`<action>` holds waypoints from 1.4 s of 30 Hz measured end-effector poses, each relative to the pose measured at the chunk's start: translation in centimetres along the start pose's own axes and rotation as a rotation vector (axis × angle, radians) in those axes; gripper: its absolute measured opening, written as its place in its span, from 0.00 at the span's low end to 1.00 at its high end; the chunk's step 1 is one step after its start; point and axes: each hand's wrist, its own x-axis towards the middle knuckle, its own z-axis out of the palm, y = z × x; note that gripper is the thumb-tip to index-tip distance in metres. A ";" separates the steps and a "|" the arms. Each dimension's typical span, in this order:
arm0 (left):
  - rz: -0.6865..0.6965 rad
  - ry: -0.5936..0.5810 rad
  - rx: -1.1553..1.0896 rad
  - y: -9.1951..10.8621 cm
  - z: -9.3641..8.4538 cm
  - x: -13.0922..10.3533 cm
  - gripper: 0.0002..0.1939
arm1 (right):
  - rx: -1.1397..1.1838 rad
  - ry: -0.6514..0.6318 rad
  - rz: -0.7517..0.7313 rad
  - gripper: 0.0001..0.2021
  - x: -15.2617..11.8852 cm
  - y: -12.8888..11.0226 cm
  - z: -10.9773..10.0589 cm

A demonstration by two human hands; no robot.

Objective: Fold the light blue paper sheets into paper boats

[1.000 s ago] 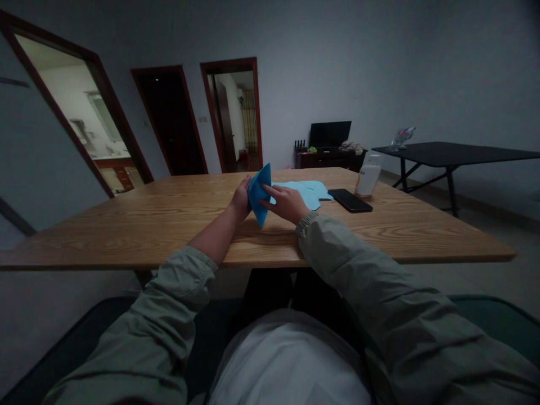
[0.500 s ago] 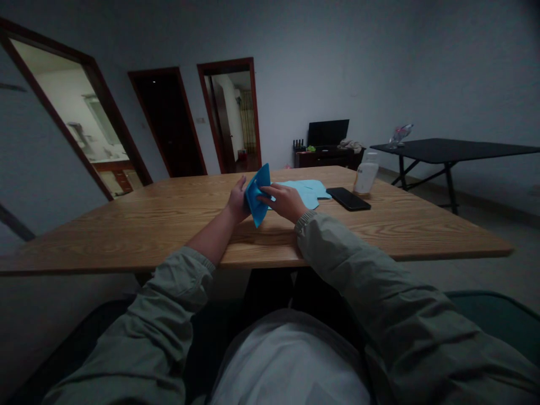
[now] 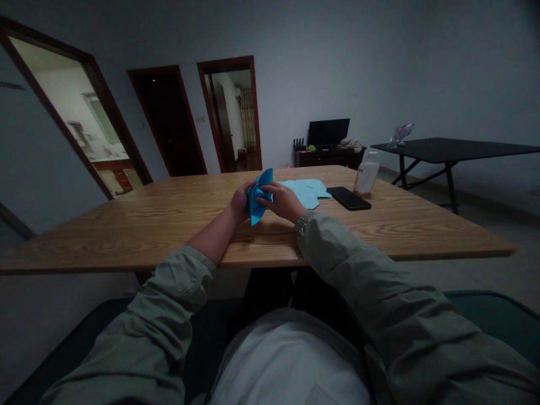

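Observation:
A folded piece of blue paper [image 3: 264, 179] is held up over the near part of the wooden table, its edges flared outward. My left hand [image 3: 240, 201] grips it from behind on the left, most of those fingers hidden by the paper. From the right, my right hand [image 3: 283, 201] reaches into its open side, thumb and fingers closed on an inner fold. Light blue sheets [image 3: 310, 191] lie flat on the table just beyond my right hand.
On the wooden table [image 3: 169, 225], a black phone [image 3: 349, 198] lies right of the sheets, with a white bottle [image 3: 367, 174] standing behind it. A black folding table [image 3: 447, 149] is at the right. A monitor [image 3: 329, 133] stands on a dark cabinet by the wall.
The blue paper has turned and bent: its flat, pointed outline is now more curved and gathered. My left hand has closed further around it, and my right hand stays at its inner side.

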 end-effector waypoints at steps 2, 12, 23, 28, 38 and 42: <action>0.010 -0.023 0.027 -0.1 0.0 0.0 0.12 | 0.007 -0.013 -0.007 0.17 0.1 0.0 0.0; -0.024 -0.004 -0.017 0.3 0.0 0.1 0.12 | 0.013 -0.003 -0.006 0.18 -0.1 -0.4 -0.3; -0.080 0.019 0.016 0.4 0.5 -0.6 0.14 | -0.085 -0.070 -0.061 0.17 -0.2 -0.5 -0.7; -0.051 0.003 0.061 0.3 0.2 -0.3 0.11 | -0.069 -0.071 -0.059 0.16 -0.1 -0.6 -0.6; 0.028 -0.045 0.097 0.1 -0.6 0.4 0.11 | -0.100 -0.030 0.003 0.28 -0.3 -0.5 -0.6; 0.009 -0.054 0.087 0.2 -0.6 0.2 0.12 | -0.105 -0.038 0.002 0.28 -0.3 -0.4 -0.5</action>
